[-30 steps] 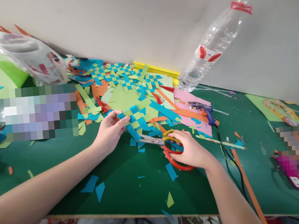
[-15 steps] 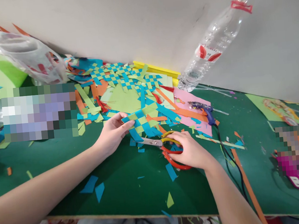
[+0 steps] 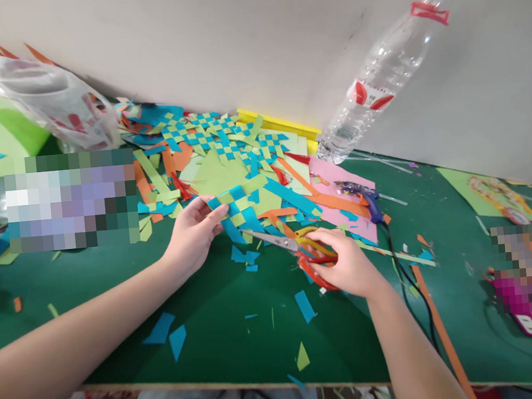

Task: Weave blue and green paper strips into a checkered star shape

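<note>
Between its thumb and fingers, my left hand [image 3: 198, 230] pinches the left edge of a small woven paper piece [image 3: 240, 209] in blue and light green strips. My right hand [image 3: 343, 258] grips a pair of scissors [image 3: 290, 243] with yellow and red handles. Their blades point left, and the tips lie at the lower edge of the woven piece, near its hanging blue strip ends. Small blue offcuts [image 3: 244, 256] lie on the green table [image 3: 222, 340] just below. Beyond my hands is a pile of woven blue and green paper pieces [image 3: 213, 132].
A blue glue gun [image 3: 373, 205] with a black cord lies to the right on pink paper [image 3: 346, 183]. Behind it a clear plastic bottle [image 3: 380, 71] leans near the wall. A plastic-wrapped cup [image 3: 62, 105] stands at the left. An orange strip [image 3: 440, 327] runs along the right.
My left hand has shifted slightly left with the woven piece. The scissors have moved a little right and up, tilting more, and a thin green sliver now lies on the table.
</note>
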A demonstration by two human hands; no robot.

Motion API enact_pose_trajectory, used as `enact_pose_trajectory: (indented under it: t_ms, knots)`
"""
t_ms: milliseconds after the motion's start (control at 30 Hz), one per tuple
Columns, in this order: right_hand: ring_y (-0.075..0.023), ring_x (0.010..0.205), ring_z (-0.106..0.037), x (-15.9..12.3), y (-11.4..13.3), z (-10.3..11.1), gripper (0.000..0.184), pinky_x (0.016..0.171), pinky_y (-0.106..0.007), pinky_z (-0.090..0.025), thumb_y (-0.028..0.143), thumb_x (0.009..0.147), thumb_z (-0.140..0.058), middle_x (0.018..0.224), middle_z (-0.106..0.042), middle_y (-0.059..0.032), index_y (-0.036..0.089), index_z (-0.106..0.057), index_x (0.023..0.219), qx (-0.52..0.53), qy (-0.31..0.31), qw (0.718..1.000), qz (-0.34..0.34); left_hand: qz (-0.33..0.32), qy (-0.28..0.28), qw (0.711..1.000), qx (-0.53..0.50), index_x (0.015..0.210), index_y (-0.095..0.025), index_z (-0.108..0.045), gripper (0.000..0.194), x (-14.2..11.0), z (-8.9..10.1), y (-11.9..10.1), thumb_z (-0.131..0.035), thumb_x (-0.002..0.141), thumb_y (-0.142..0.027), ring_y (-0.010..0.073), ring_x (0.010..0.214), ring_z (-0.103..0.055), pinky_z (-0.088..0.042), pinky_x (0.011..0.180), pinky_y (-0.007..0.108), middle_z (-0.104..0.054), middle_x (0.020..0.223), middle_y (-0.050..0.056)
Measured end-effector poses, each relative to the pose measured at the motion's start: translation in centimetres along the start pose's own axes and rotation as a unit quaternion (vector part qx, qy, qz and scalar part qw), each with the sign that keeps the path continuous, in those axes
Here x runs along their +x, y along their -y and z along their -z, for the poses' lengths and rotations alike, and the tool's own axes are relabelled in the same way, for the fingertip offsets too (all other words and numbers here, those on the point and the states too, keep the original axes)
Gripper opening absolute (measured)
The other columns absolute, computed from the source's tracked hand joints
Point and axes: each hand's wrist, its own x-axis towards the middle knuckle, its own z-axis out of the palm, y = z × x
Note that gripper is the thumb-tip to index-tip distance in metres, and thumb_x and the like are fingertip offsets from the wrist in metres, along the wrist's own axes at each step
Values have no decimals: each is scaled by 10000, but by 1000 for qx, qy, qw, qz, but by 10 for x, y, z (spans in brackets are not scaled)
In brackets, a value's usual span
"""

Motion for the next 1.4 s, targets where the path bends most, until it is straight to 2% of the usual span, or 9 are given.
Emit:
enact_pose_trajectory:
  t_ms: [133,233,333,500,733,900,1100,1233,1400]
  knots:
    - [-236,985,-593,2,-5,-1,337,885,-401,-482,319,772,-625,1077,-616,-77,223,-556,1088,84,-77,993,-13,-5,3,1000,0,847,-203,-606,242,1,1,1,-765,671,-249,106,723,-604,-491,541,180,-617,859,-5]
    - [-214,956,-593,6,-6,-2,285,858,-376,-492,335,815,-581,1049,-602,-75,224,-530,1072,131,-87,987,-34,3,13,1000,0,856,-205,-608,239,1,1,1,-762,678,-249,112,743,-610,-507,577,201,-620,871,-7]
    - [-218,952,-568,8,-6,-2,356,865,-392,-481,366,792,-606,1065,-565,-86,215,-505,1098,118,-90,988,-50,13,22,1000,6,863,-201,-609,236,-1,0,0,-760,687,-245,102,742,-609,-498,572,182,-624,875,-8]
    - [-203,859,-562,7,-4,0,418,840,-400,-487,441,791,-592,959,-554,-67,197,-503,1118,131,-37,988,-72,16,53,998,16,859,-189,-610,205,-4,-2,-3,-742,714,-249,108,752,-613,-518,631,203,-630,847,-3]
    - [-218,967,-574,5,-4,-1,439,846,-367,-507,414,774,-636,1014,-556,-58,224,-503,1147,208,25,976,-63,17,93,995,38,867,-199,-609,190,-5,-1,-1,-727,735,-266,102,738,-608,-508,649,200,-627,808,-10]
    - [-226,983,-586,3,-6,-2,456,839,-366,-524,415,755,-663,1003,-577,-57,225,-516,1143,242,21,967,-74,21,100,992,68,857,-184,-600,199,-6,-2,-2,-727,730,-268,116,754,-611,-495,649,209,-626,811,5]
    - [-229,1010,-593,4,-5,-1,494,878,-356,-513,355,697,-732,1057,-602,-50,228,-525,1128,236,34,968,-82,8,109,991,71,844,-189,-586,198,-6,0,-1,-727,729,-266,103,722,-604,-474,622,190,-628,788,-6]
    - [-222,1004,-599,4,-6,-2,469,853,-346,-525,361,730,-699,1019,-609,-47,228,-517,1142,250,37,964,-82,-7,97,993,73,861,-186,-603,195,-6,0,-1,-724,731,-266,110,753,-607,-483,630,189,-634,829,6]
    - [-228,978,-610,4,-5,0,482,827,-353,-530,380,730,-693,970,-619,-53,209,-521,1146,240,47,966,-83,-14,71,995,69,843,-193,-608,192,-6,-1,-1,-732,716,-267,106,724,-605,-456,551,169,-641,835,8]
